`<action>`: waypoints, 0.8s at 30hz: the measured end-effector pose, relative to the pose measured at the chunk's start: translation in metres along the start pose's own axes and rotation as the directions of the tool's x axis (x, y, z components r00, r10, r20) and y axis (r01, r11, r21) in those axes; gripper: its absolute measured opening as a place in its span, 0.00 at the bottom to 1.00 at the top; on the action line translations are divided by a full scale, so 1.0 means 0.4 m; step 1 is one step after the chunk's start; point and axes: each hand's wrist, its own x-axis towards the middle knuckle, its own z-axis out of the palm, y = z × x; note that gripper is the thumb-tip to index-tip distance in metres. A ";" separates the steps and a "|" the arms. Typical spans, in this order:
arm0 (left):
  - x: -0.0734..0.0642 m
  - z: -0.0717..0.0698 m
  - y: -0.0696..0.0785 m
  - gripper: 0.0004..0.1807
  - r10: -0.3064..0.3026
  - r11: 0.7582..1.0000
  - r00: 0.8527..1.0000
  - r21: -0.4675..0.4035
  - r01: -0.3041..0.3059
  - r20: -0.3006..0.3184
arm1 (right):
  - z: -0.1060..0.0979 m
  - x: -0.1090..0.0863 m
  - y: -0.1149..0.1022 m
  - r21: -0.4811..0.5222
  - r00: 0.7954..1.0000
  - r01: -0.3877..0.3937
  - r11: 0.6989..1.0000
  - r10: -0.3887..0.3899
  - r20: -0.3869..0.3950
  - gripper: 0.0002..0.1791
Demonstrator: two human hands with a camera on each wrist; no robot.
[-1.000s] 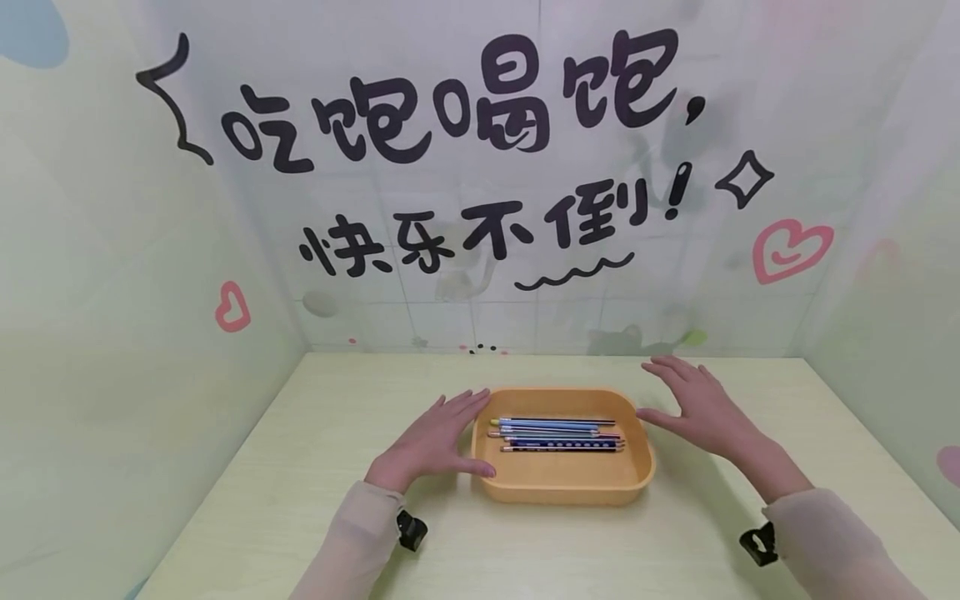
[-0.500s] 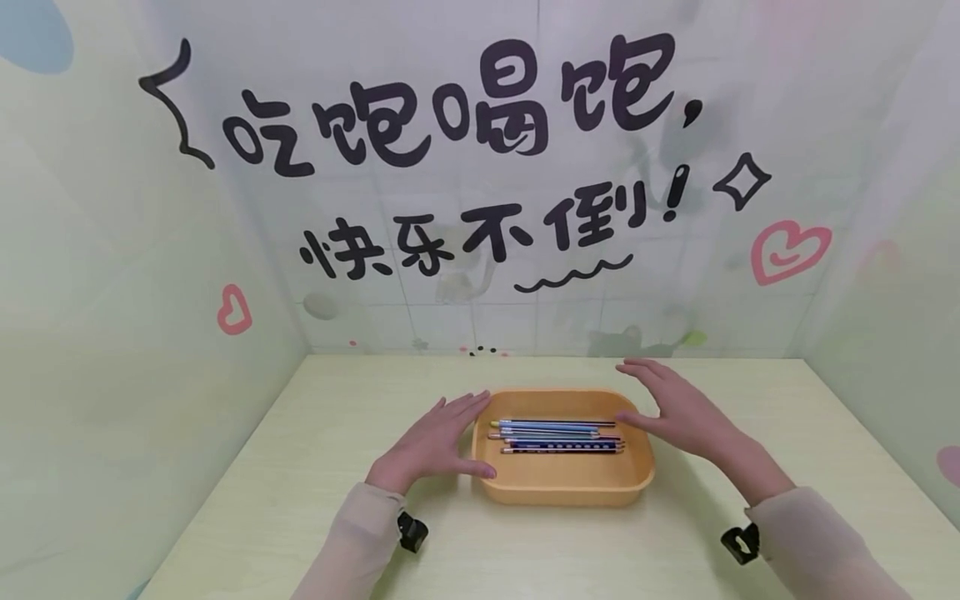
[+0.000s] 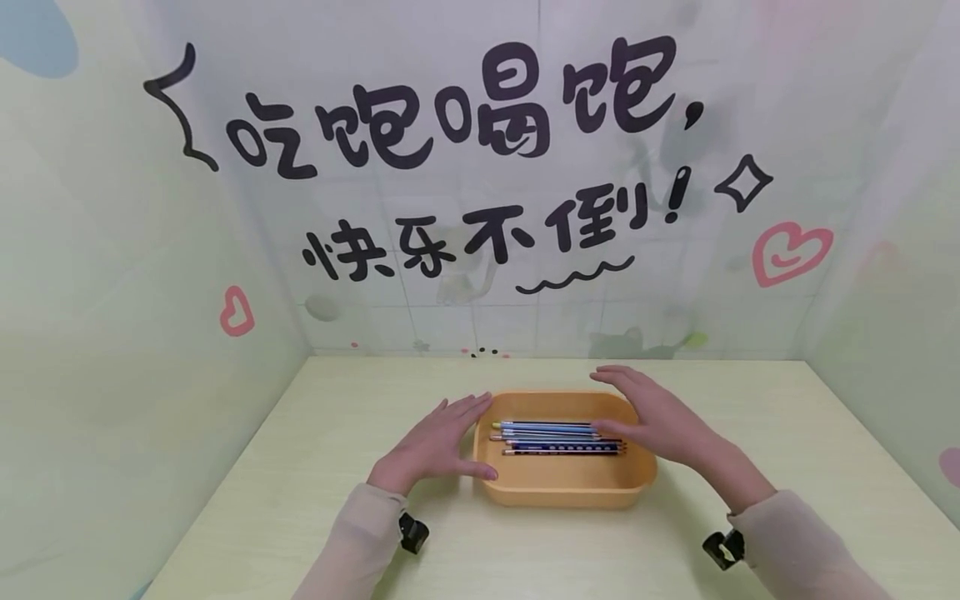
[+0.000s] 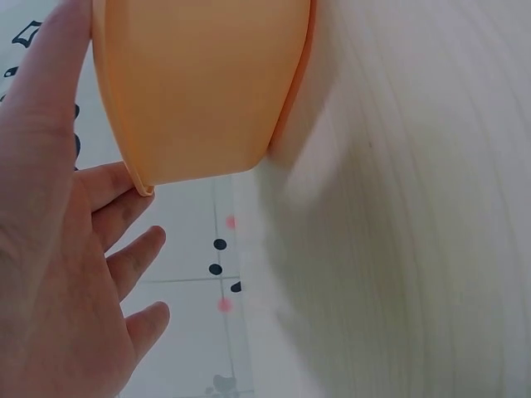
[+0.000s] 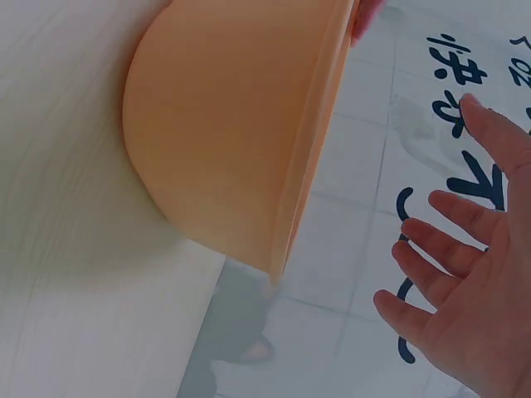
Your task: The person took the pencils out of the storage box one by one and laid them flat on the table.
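Note:
An orange tray sits on the table, and several pencils in blue and dark tones lie side by side in it. At the tray's left end is my left hand, thumb and fingers spread along the rim. In the left wrist view, two fingertips are right at the rim's corner, while the other fingers extend loosely. Over the tray's right part hovers my right hand, fingers spread, overlapping the pencils' right ends in the head view. The right wrist view shows this hand apart from the tray wall, holding nothing.
The pale wooden table extends around the tray. A back wall with black lettering stands behind it, and printed side walls rise left and right. Each wrist wears a small black device.
My right hand has moved left, from beyond the tray's right end to over its right part. My left hand stays at the left rim; tray and pencils have not moved.

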 end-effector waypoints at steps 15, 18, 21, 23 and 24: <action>0.003 0.010 -0.010 0.63 0.009 1.000 1.000 0.003 -0.009 -0.010 | 0.047 0.030 -0.032 0.071 0.996 0.066 0.995 -0.070 0.054 0.36; 0.004 0.010 -0.011 0.63 0.007 1.000 1.000 0.001 -0.007 -0.007 | 0.056 0.035 -0.035 0.088 0.994 0.073 0.993 -0.079 0.074 0.35; 0.005 0.012 -0.012 0.63 0.006 1.000 1.000 0.003 -0.006 -0.005 | 0.066 0.040 -0.035 0.101 0.992 0.078 0.992 -0.088 0.092 0.35; 0.006 0.013 -0.013 0.63 0.006 1.000 1.000 0.003 -0.006 -0.005 | 0.074 0.043 -0.033 0.107 0.991 0.076 0.991 -0.087 0.103 0.35; 0.007 0.014 -0.013 0.63 0.006 1.000 1.000 0.003 -0.006 -0.005 | 0.077 0.044 -0.032 0.109 0.990 0.075 0.991 -0.087 0.108 0.35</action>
